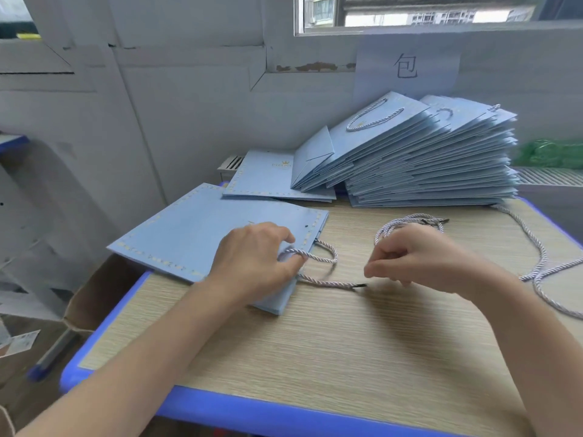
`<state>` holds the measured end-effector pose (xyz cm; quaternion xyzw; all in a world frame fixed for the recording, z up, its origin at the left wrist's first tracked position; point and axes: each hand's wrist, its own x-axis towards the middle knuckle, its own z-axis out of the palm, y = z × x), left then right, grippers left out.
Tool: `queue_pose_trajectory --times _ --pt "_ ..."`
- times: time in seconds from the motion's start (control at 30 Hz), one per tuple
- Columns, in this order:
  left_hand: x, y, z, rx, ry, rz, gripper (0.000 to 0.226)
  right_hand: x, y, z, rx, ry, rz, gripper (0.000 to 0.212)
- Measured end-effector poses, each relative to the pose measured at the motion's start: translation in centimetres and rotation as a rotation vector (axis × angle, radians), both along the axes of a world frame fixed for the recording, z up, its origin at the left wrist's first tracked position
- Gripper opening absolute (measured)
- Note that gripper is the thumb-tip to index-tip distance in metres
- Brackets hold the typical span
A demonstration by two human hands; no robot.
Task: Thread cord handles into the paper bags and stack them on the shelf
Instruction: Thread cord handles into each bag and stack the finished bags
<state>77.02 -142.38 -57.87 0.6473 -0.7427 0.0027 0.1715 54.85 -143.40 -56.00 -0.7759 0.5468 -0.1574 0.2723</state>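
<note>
A flat light-blue paper bag (189,234) lies on the wooden table (315,342) at the left. My left hand (252,263) rests on its near right corner, fingers curled round a loop of twisted white cord (325,250) that runs out of the bag's edge. The cord's black-tipped end (359,286) lies on the table just left of my right hand (419,260). That hand is curled, fingertips pinched together beside the tip, with spare cords (410,223) looped behind it.
A tall slanted stack of blue bags (426,165) with handles stands at the back right. Another flat bag (262,178) lies behind the first. Loose cords (542,263) trail along the right edge. A cardboard box (88,304) sits below the table at left.
</note>
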Motion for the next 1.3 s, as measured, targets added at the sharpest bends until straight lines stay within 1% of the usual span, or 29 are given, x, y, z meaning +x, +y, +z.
queue_pose_trajectory --times 0.07,0.13,0.17,0.23,0.3,0.33,0.4,0.5,0.57,0.67,0.8,0.87,0.93,1.0,1.07,1.1,1.17,1.23,1.3 --pt "0.1 -1.6 0.5 0.018 -0.018 -0.018 0.032 0.2 -0.3 -0.6 -0.097 -0.031 -0.041 0.012" --pt "0.3 -2.8 0.1 0.028 0.020 -0.050 0.029 0.4 -0.4 -1.0 -0.204 -0.054 -0.088 0.010" --pt "0.3 -3.0 -0.3 0.041 0.044 -0.073 0.032 0.6 -0.4 -1.1 -0.248 -0.059 -0.099 0.009" --pt "0.1 -3.0 -0.9 0.110 0.062 -0.113 0.045 0.9 -0.6 -1.5 -0.312 -0.043 -0.098 0.011" --pt "0.0 -2.8 -1.2 0.166 0.061 -0.124 0.059 1.2 -0.9 -1.8 -0.330 -0.027 -0.081 0.019" --pt "-0.1 -2.7 -1.3 0.156 0.056 -0.133 0.062 1.3 -0.9 -1.8 -0.323 -0.025 -0.062 0.024" --pt "-0.2 -2.0 -1.4 0.106 0.061 -0.166 0.055 1.4 -0.6 -1.7 -0.309 -0.024 0.008 0.031" --pt "-0.4 -1.0 -1.6 0.033 0.141 -0.233 0.032 1.5 -0.1 -1.4 -0.270 -0.037 0.140 0.035" --pt "-0.5 -0.8 -1.4 0.021 0.200 -0.264 0.022 1.5 0.0 -1.2 -0.186 -0.047 0.229 0.033" --pt "-0.4 -1.0 -1.4 0.021 0.244 -0.275 0.013 1.6 0.2 -1.3 -0.079 -0.037 0.321 0.028" --pt "-0.3 -1.1 -1.3 0.015 0.297 -0.251 0.015 1.9 0.4 -1.4 -0.086 -0.006 0.349 0.010" --pt "-0.2 -1.1 -1.2 0.025 0.299 -0.243 0.015 1.6 0.2 -1.2 -0.120 -0.016 0.280 0.009" --pt "-0.2 -1.0 -1.3 0.041 0.281 -0.254 0.014 0.8 -0.4 -1.2 -0.225 -0.007 0.126 0.014" --pt "-0.4 -0.6 -1.3 0.062 0.232 -0.265 0.028 0.2 -0.8 -1.2 -0.307 0.027 -0.018 0.015" --pt "-0.8 -0.2 -1.3 0.068 0.172 -0.279 0.043 0.2 -0.9 -1.3 -0.331 0.030 -0.084 0.009" --pt "-1.0 0.1 -1.3 0.065 0.146 -0.289 0.049 0.4 -0.9 -1.4 -0.320 -0.005 -0.103 0.008" --pt "-1.5 0.4 -1.4 0.080 0.091 -0.306 0.059 0.9 -0.8 -1.3 -0.239 -0.189 -0.118 0.008" --pt "-1.8 0.6 -1.4 0.095 0.041 -0.312 0.065 1.5 -0.4 -1.1 -0.117 -0.410 -0.073 0.004" --pt "-1.9 0.5 -1.4 0.098 0.037 -0.315 0.065 1.9 -0.1 -1.2 -0.030 -0.509 0.007 0.009"
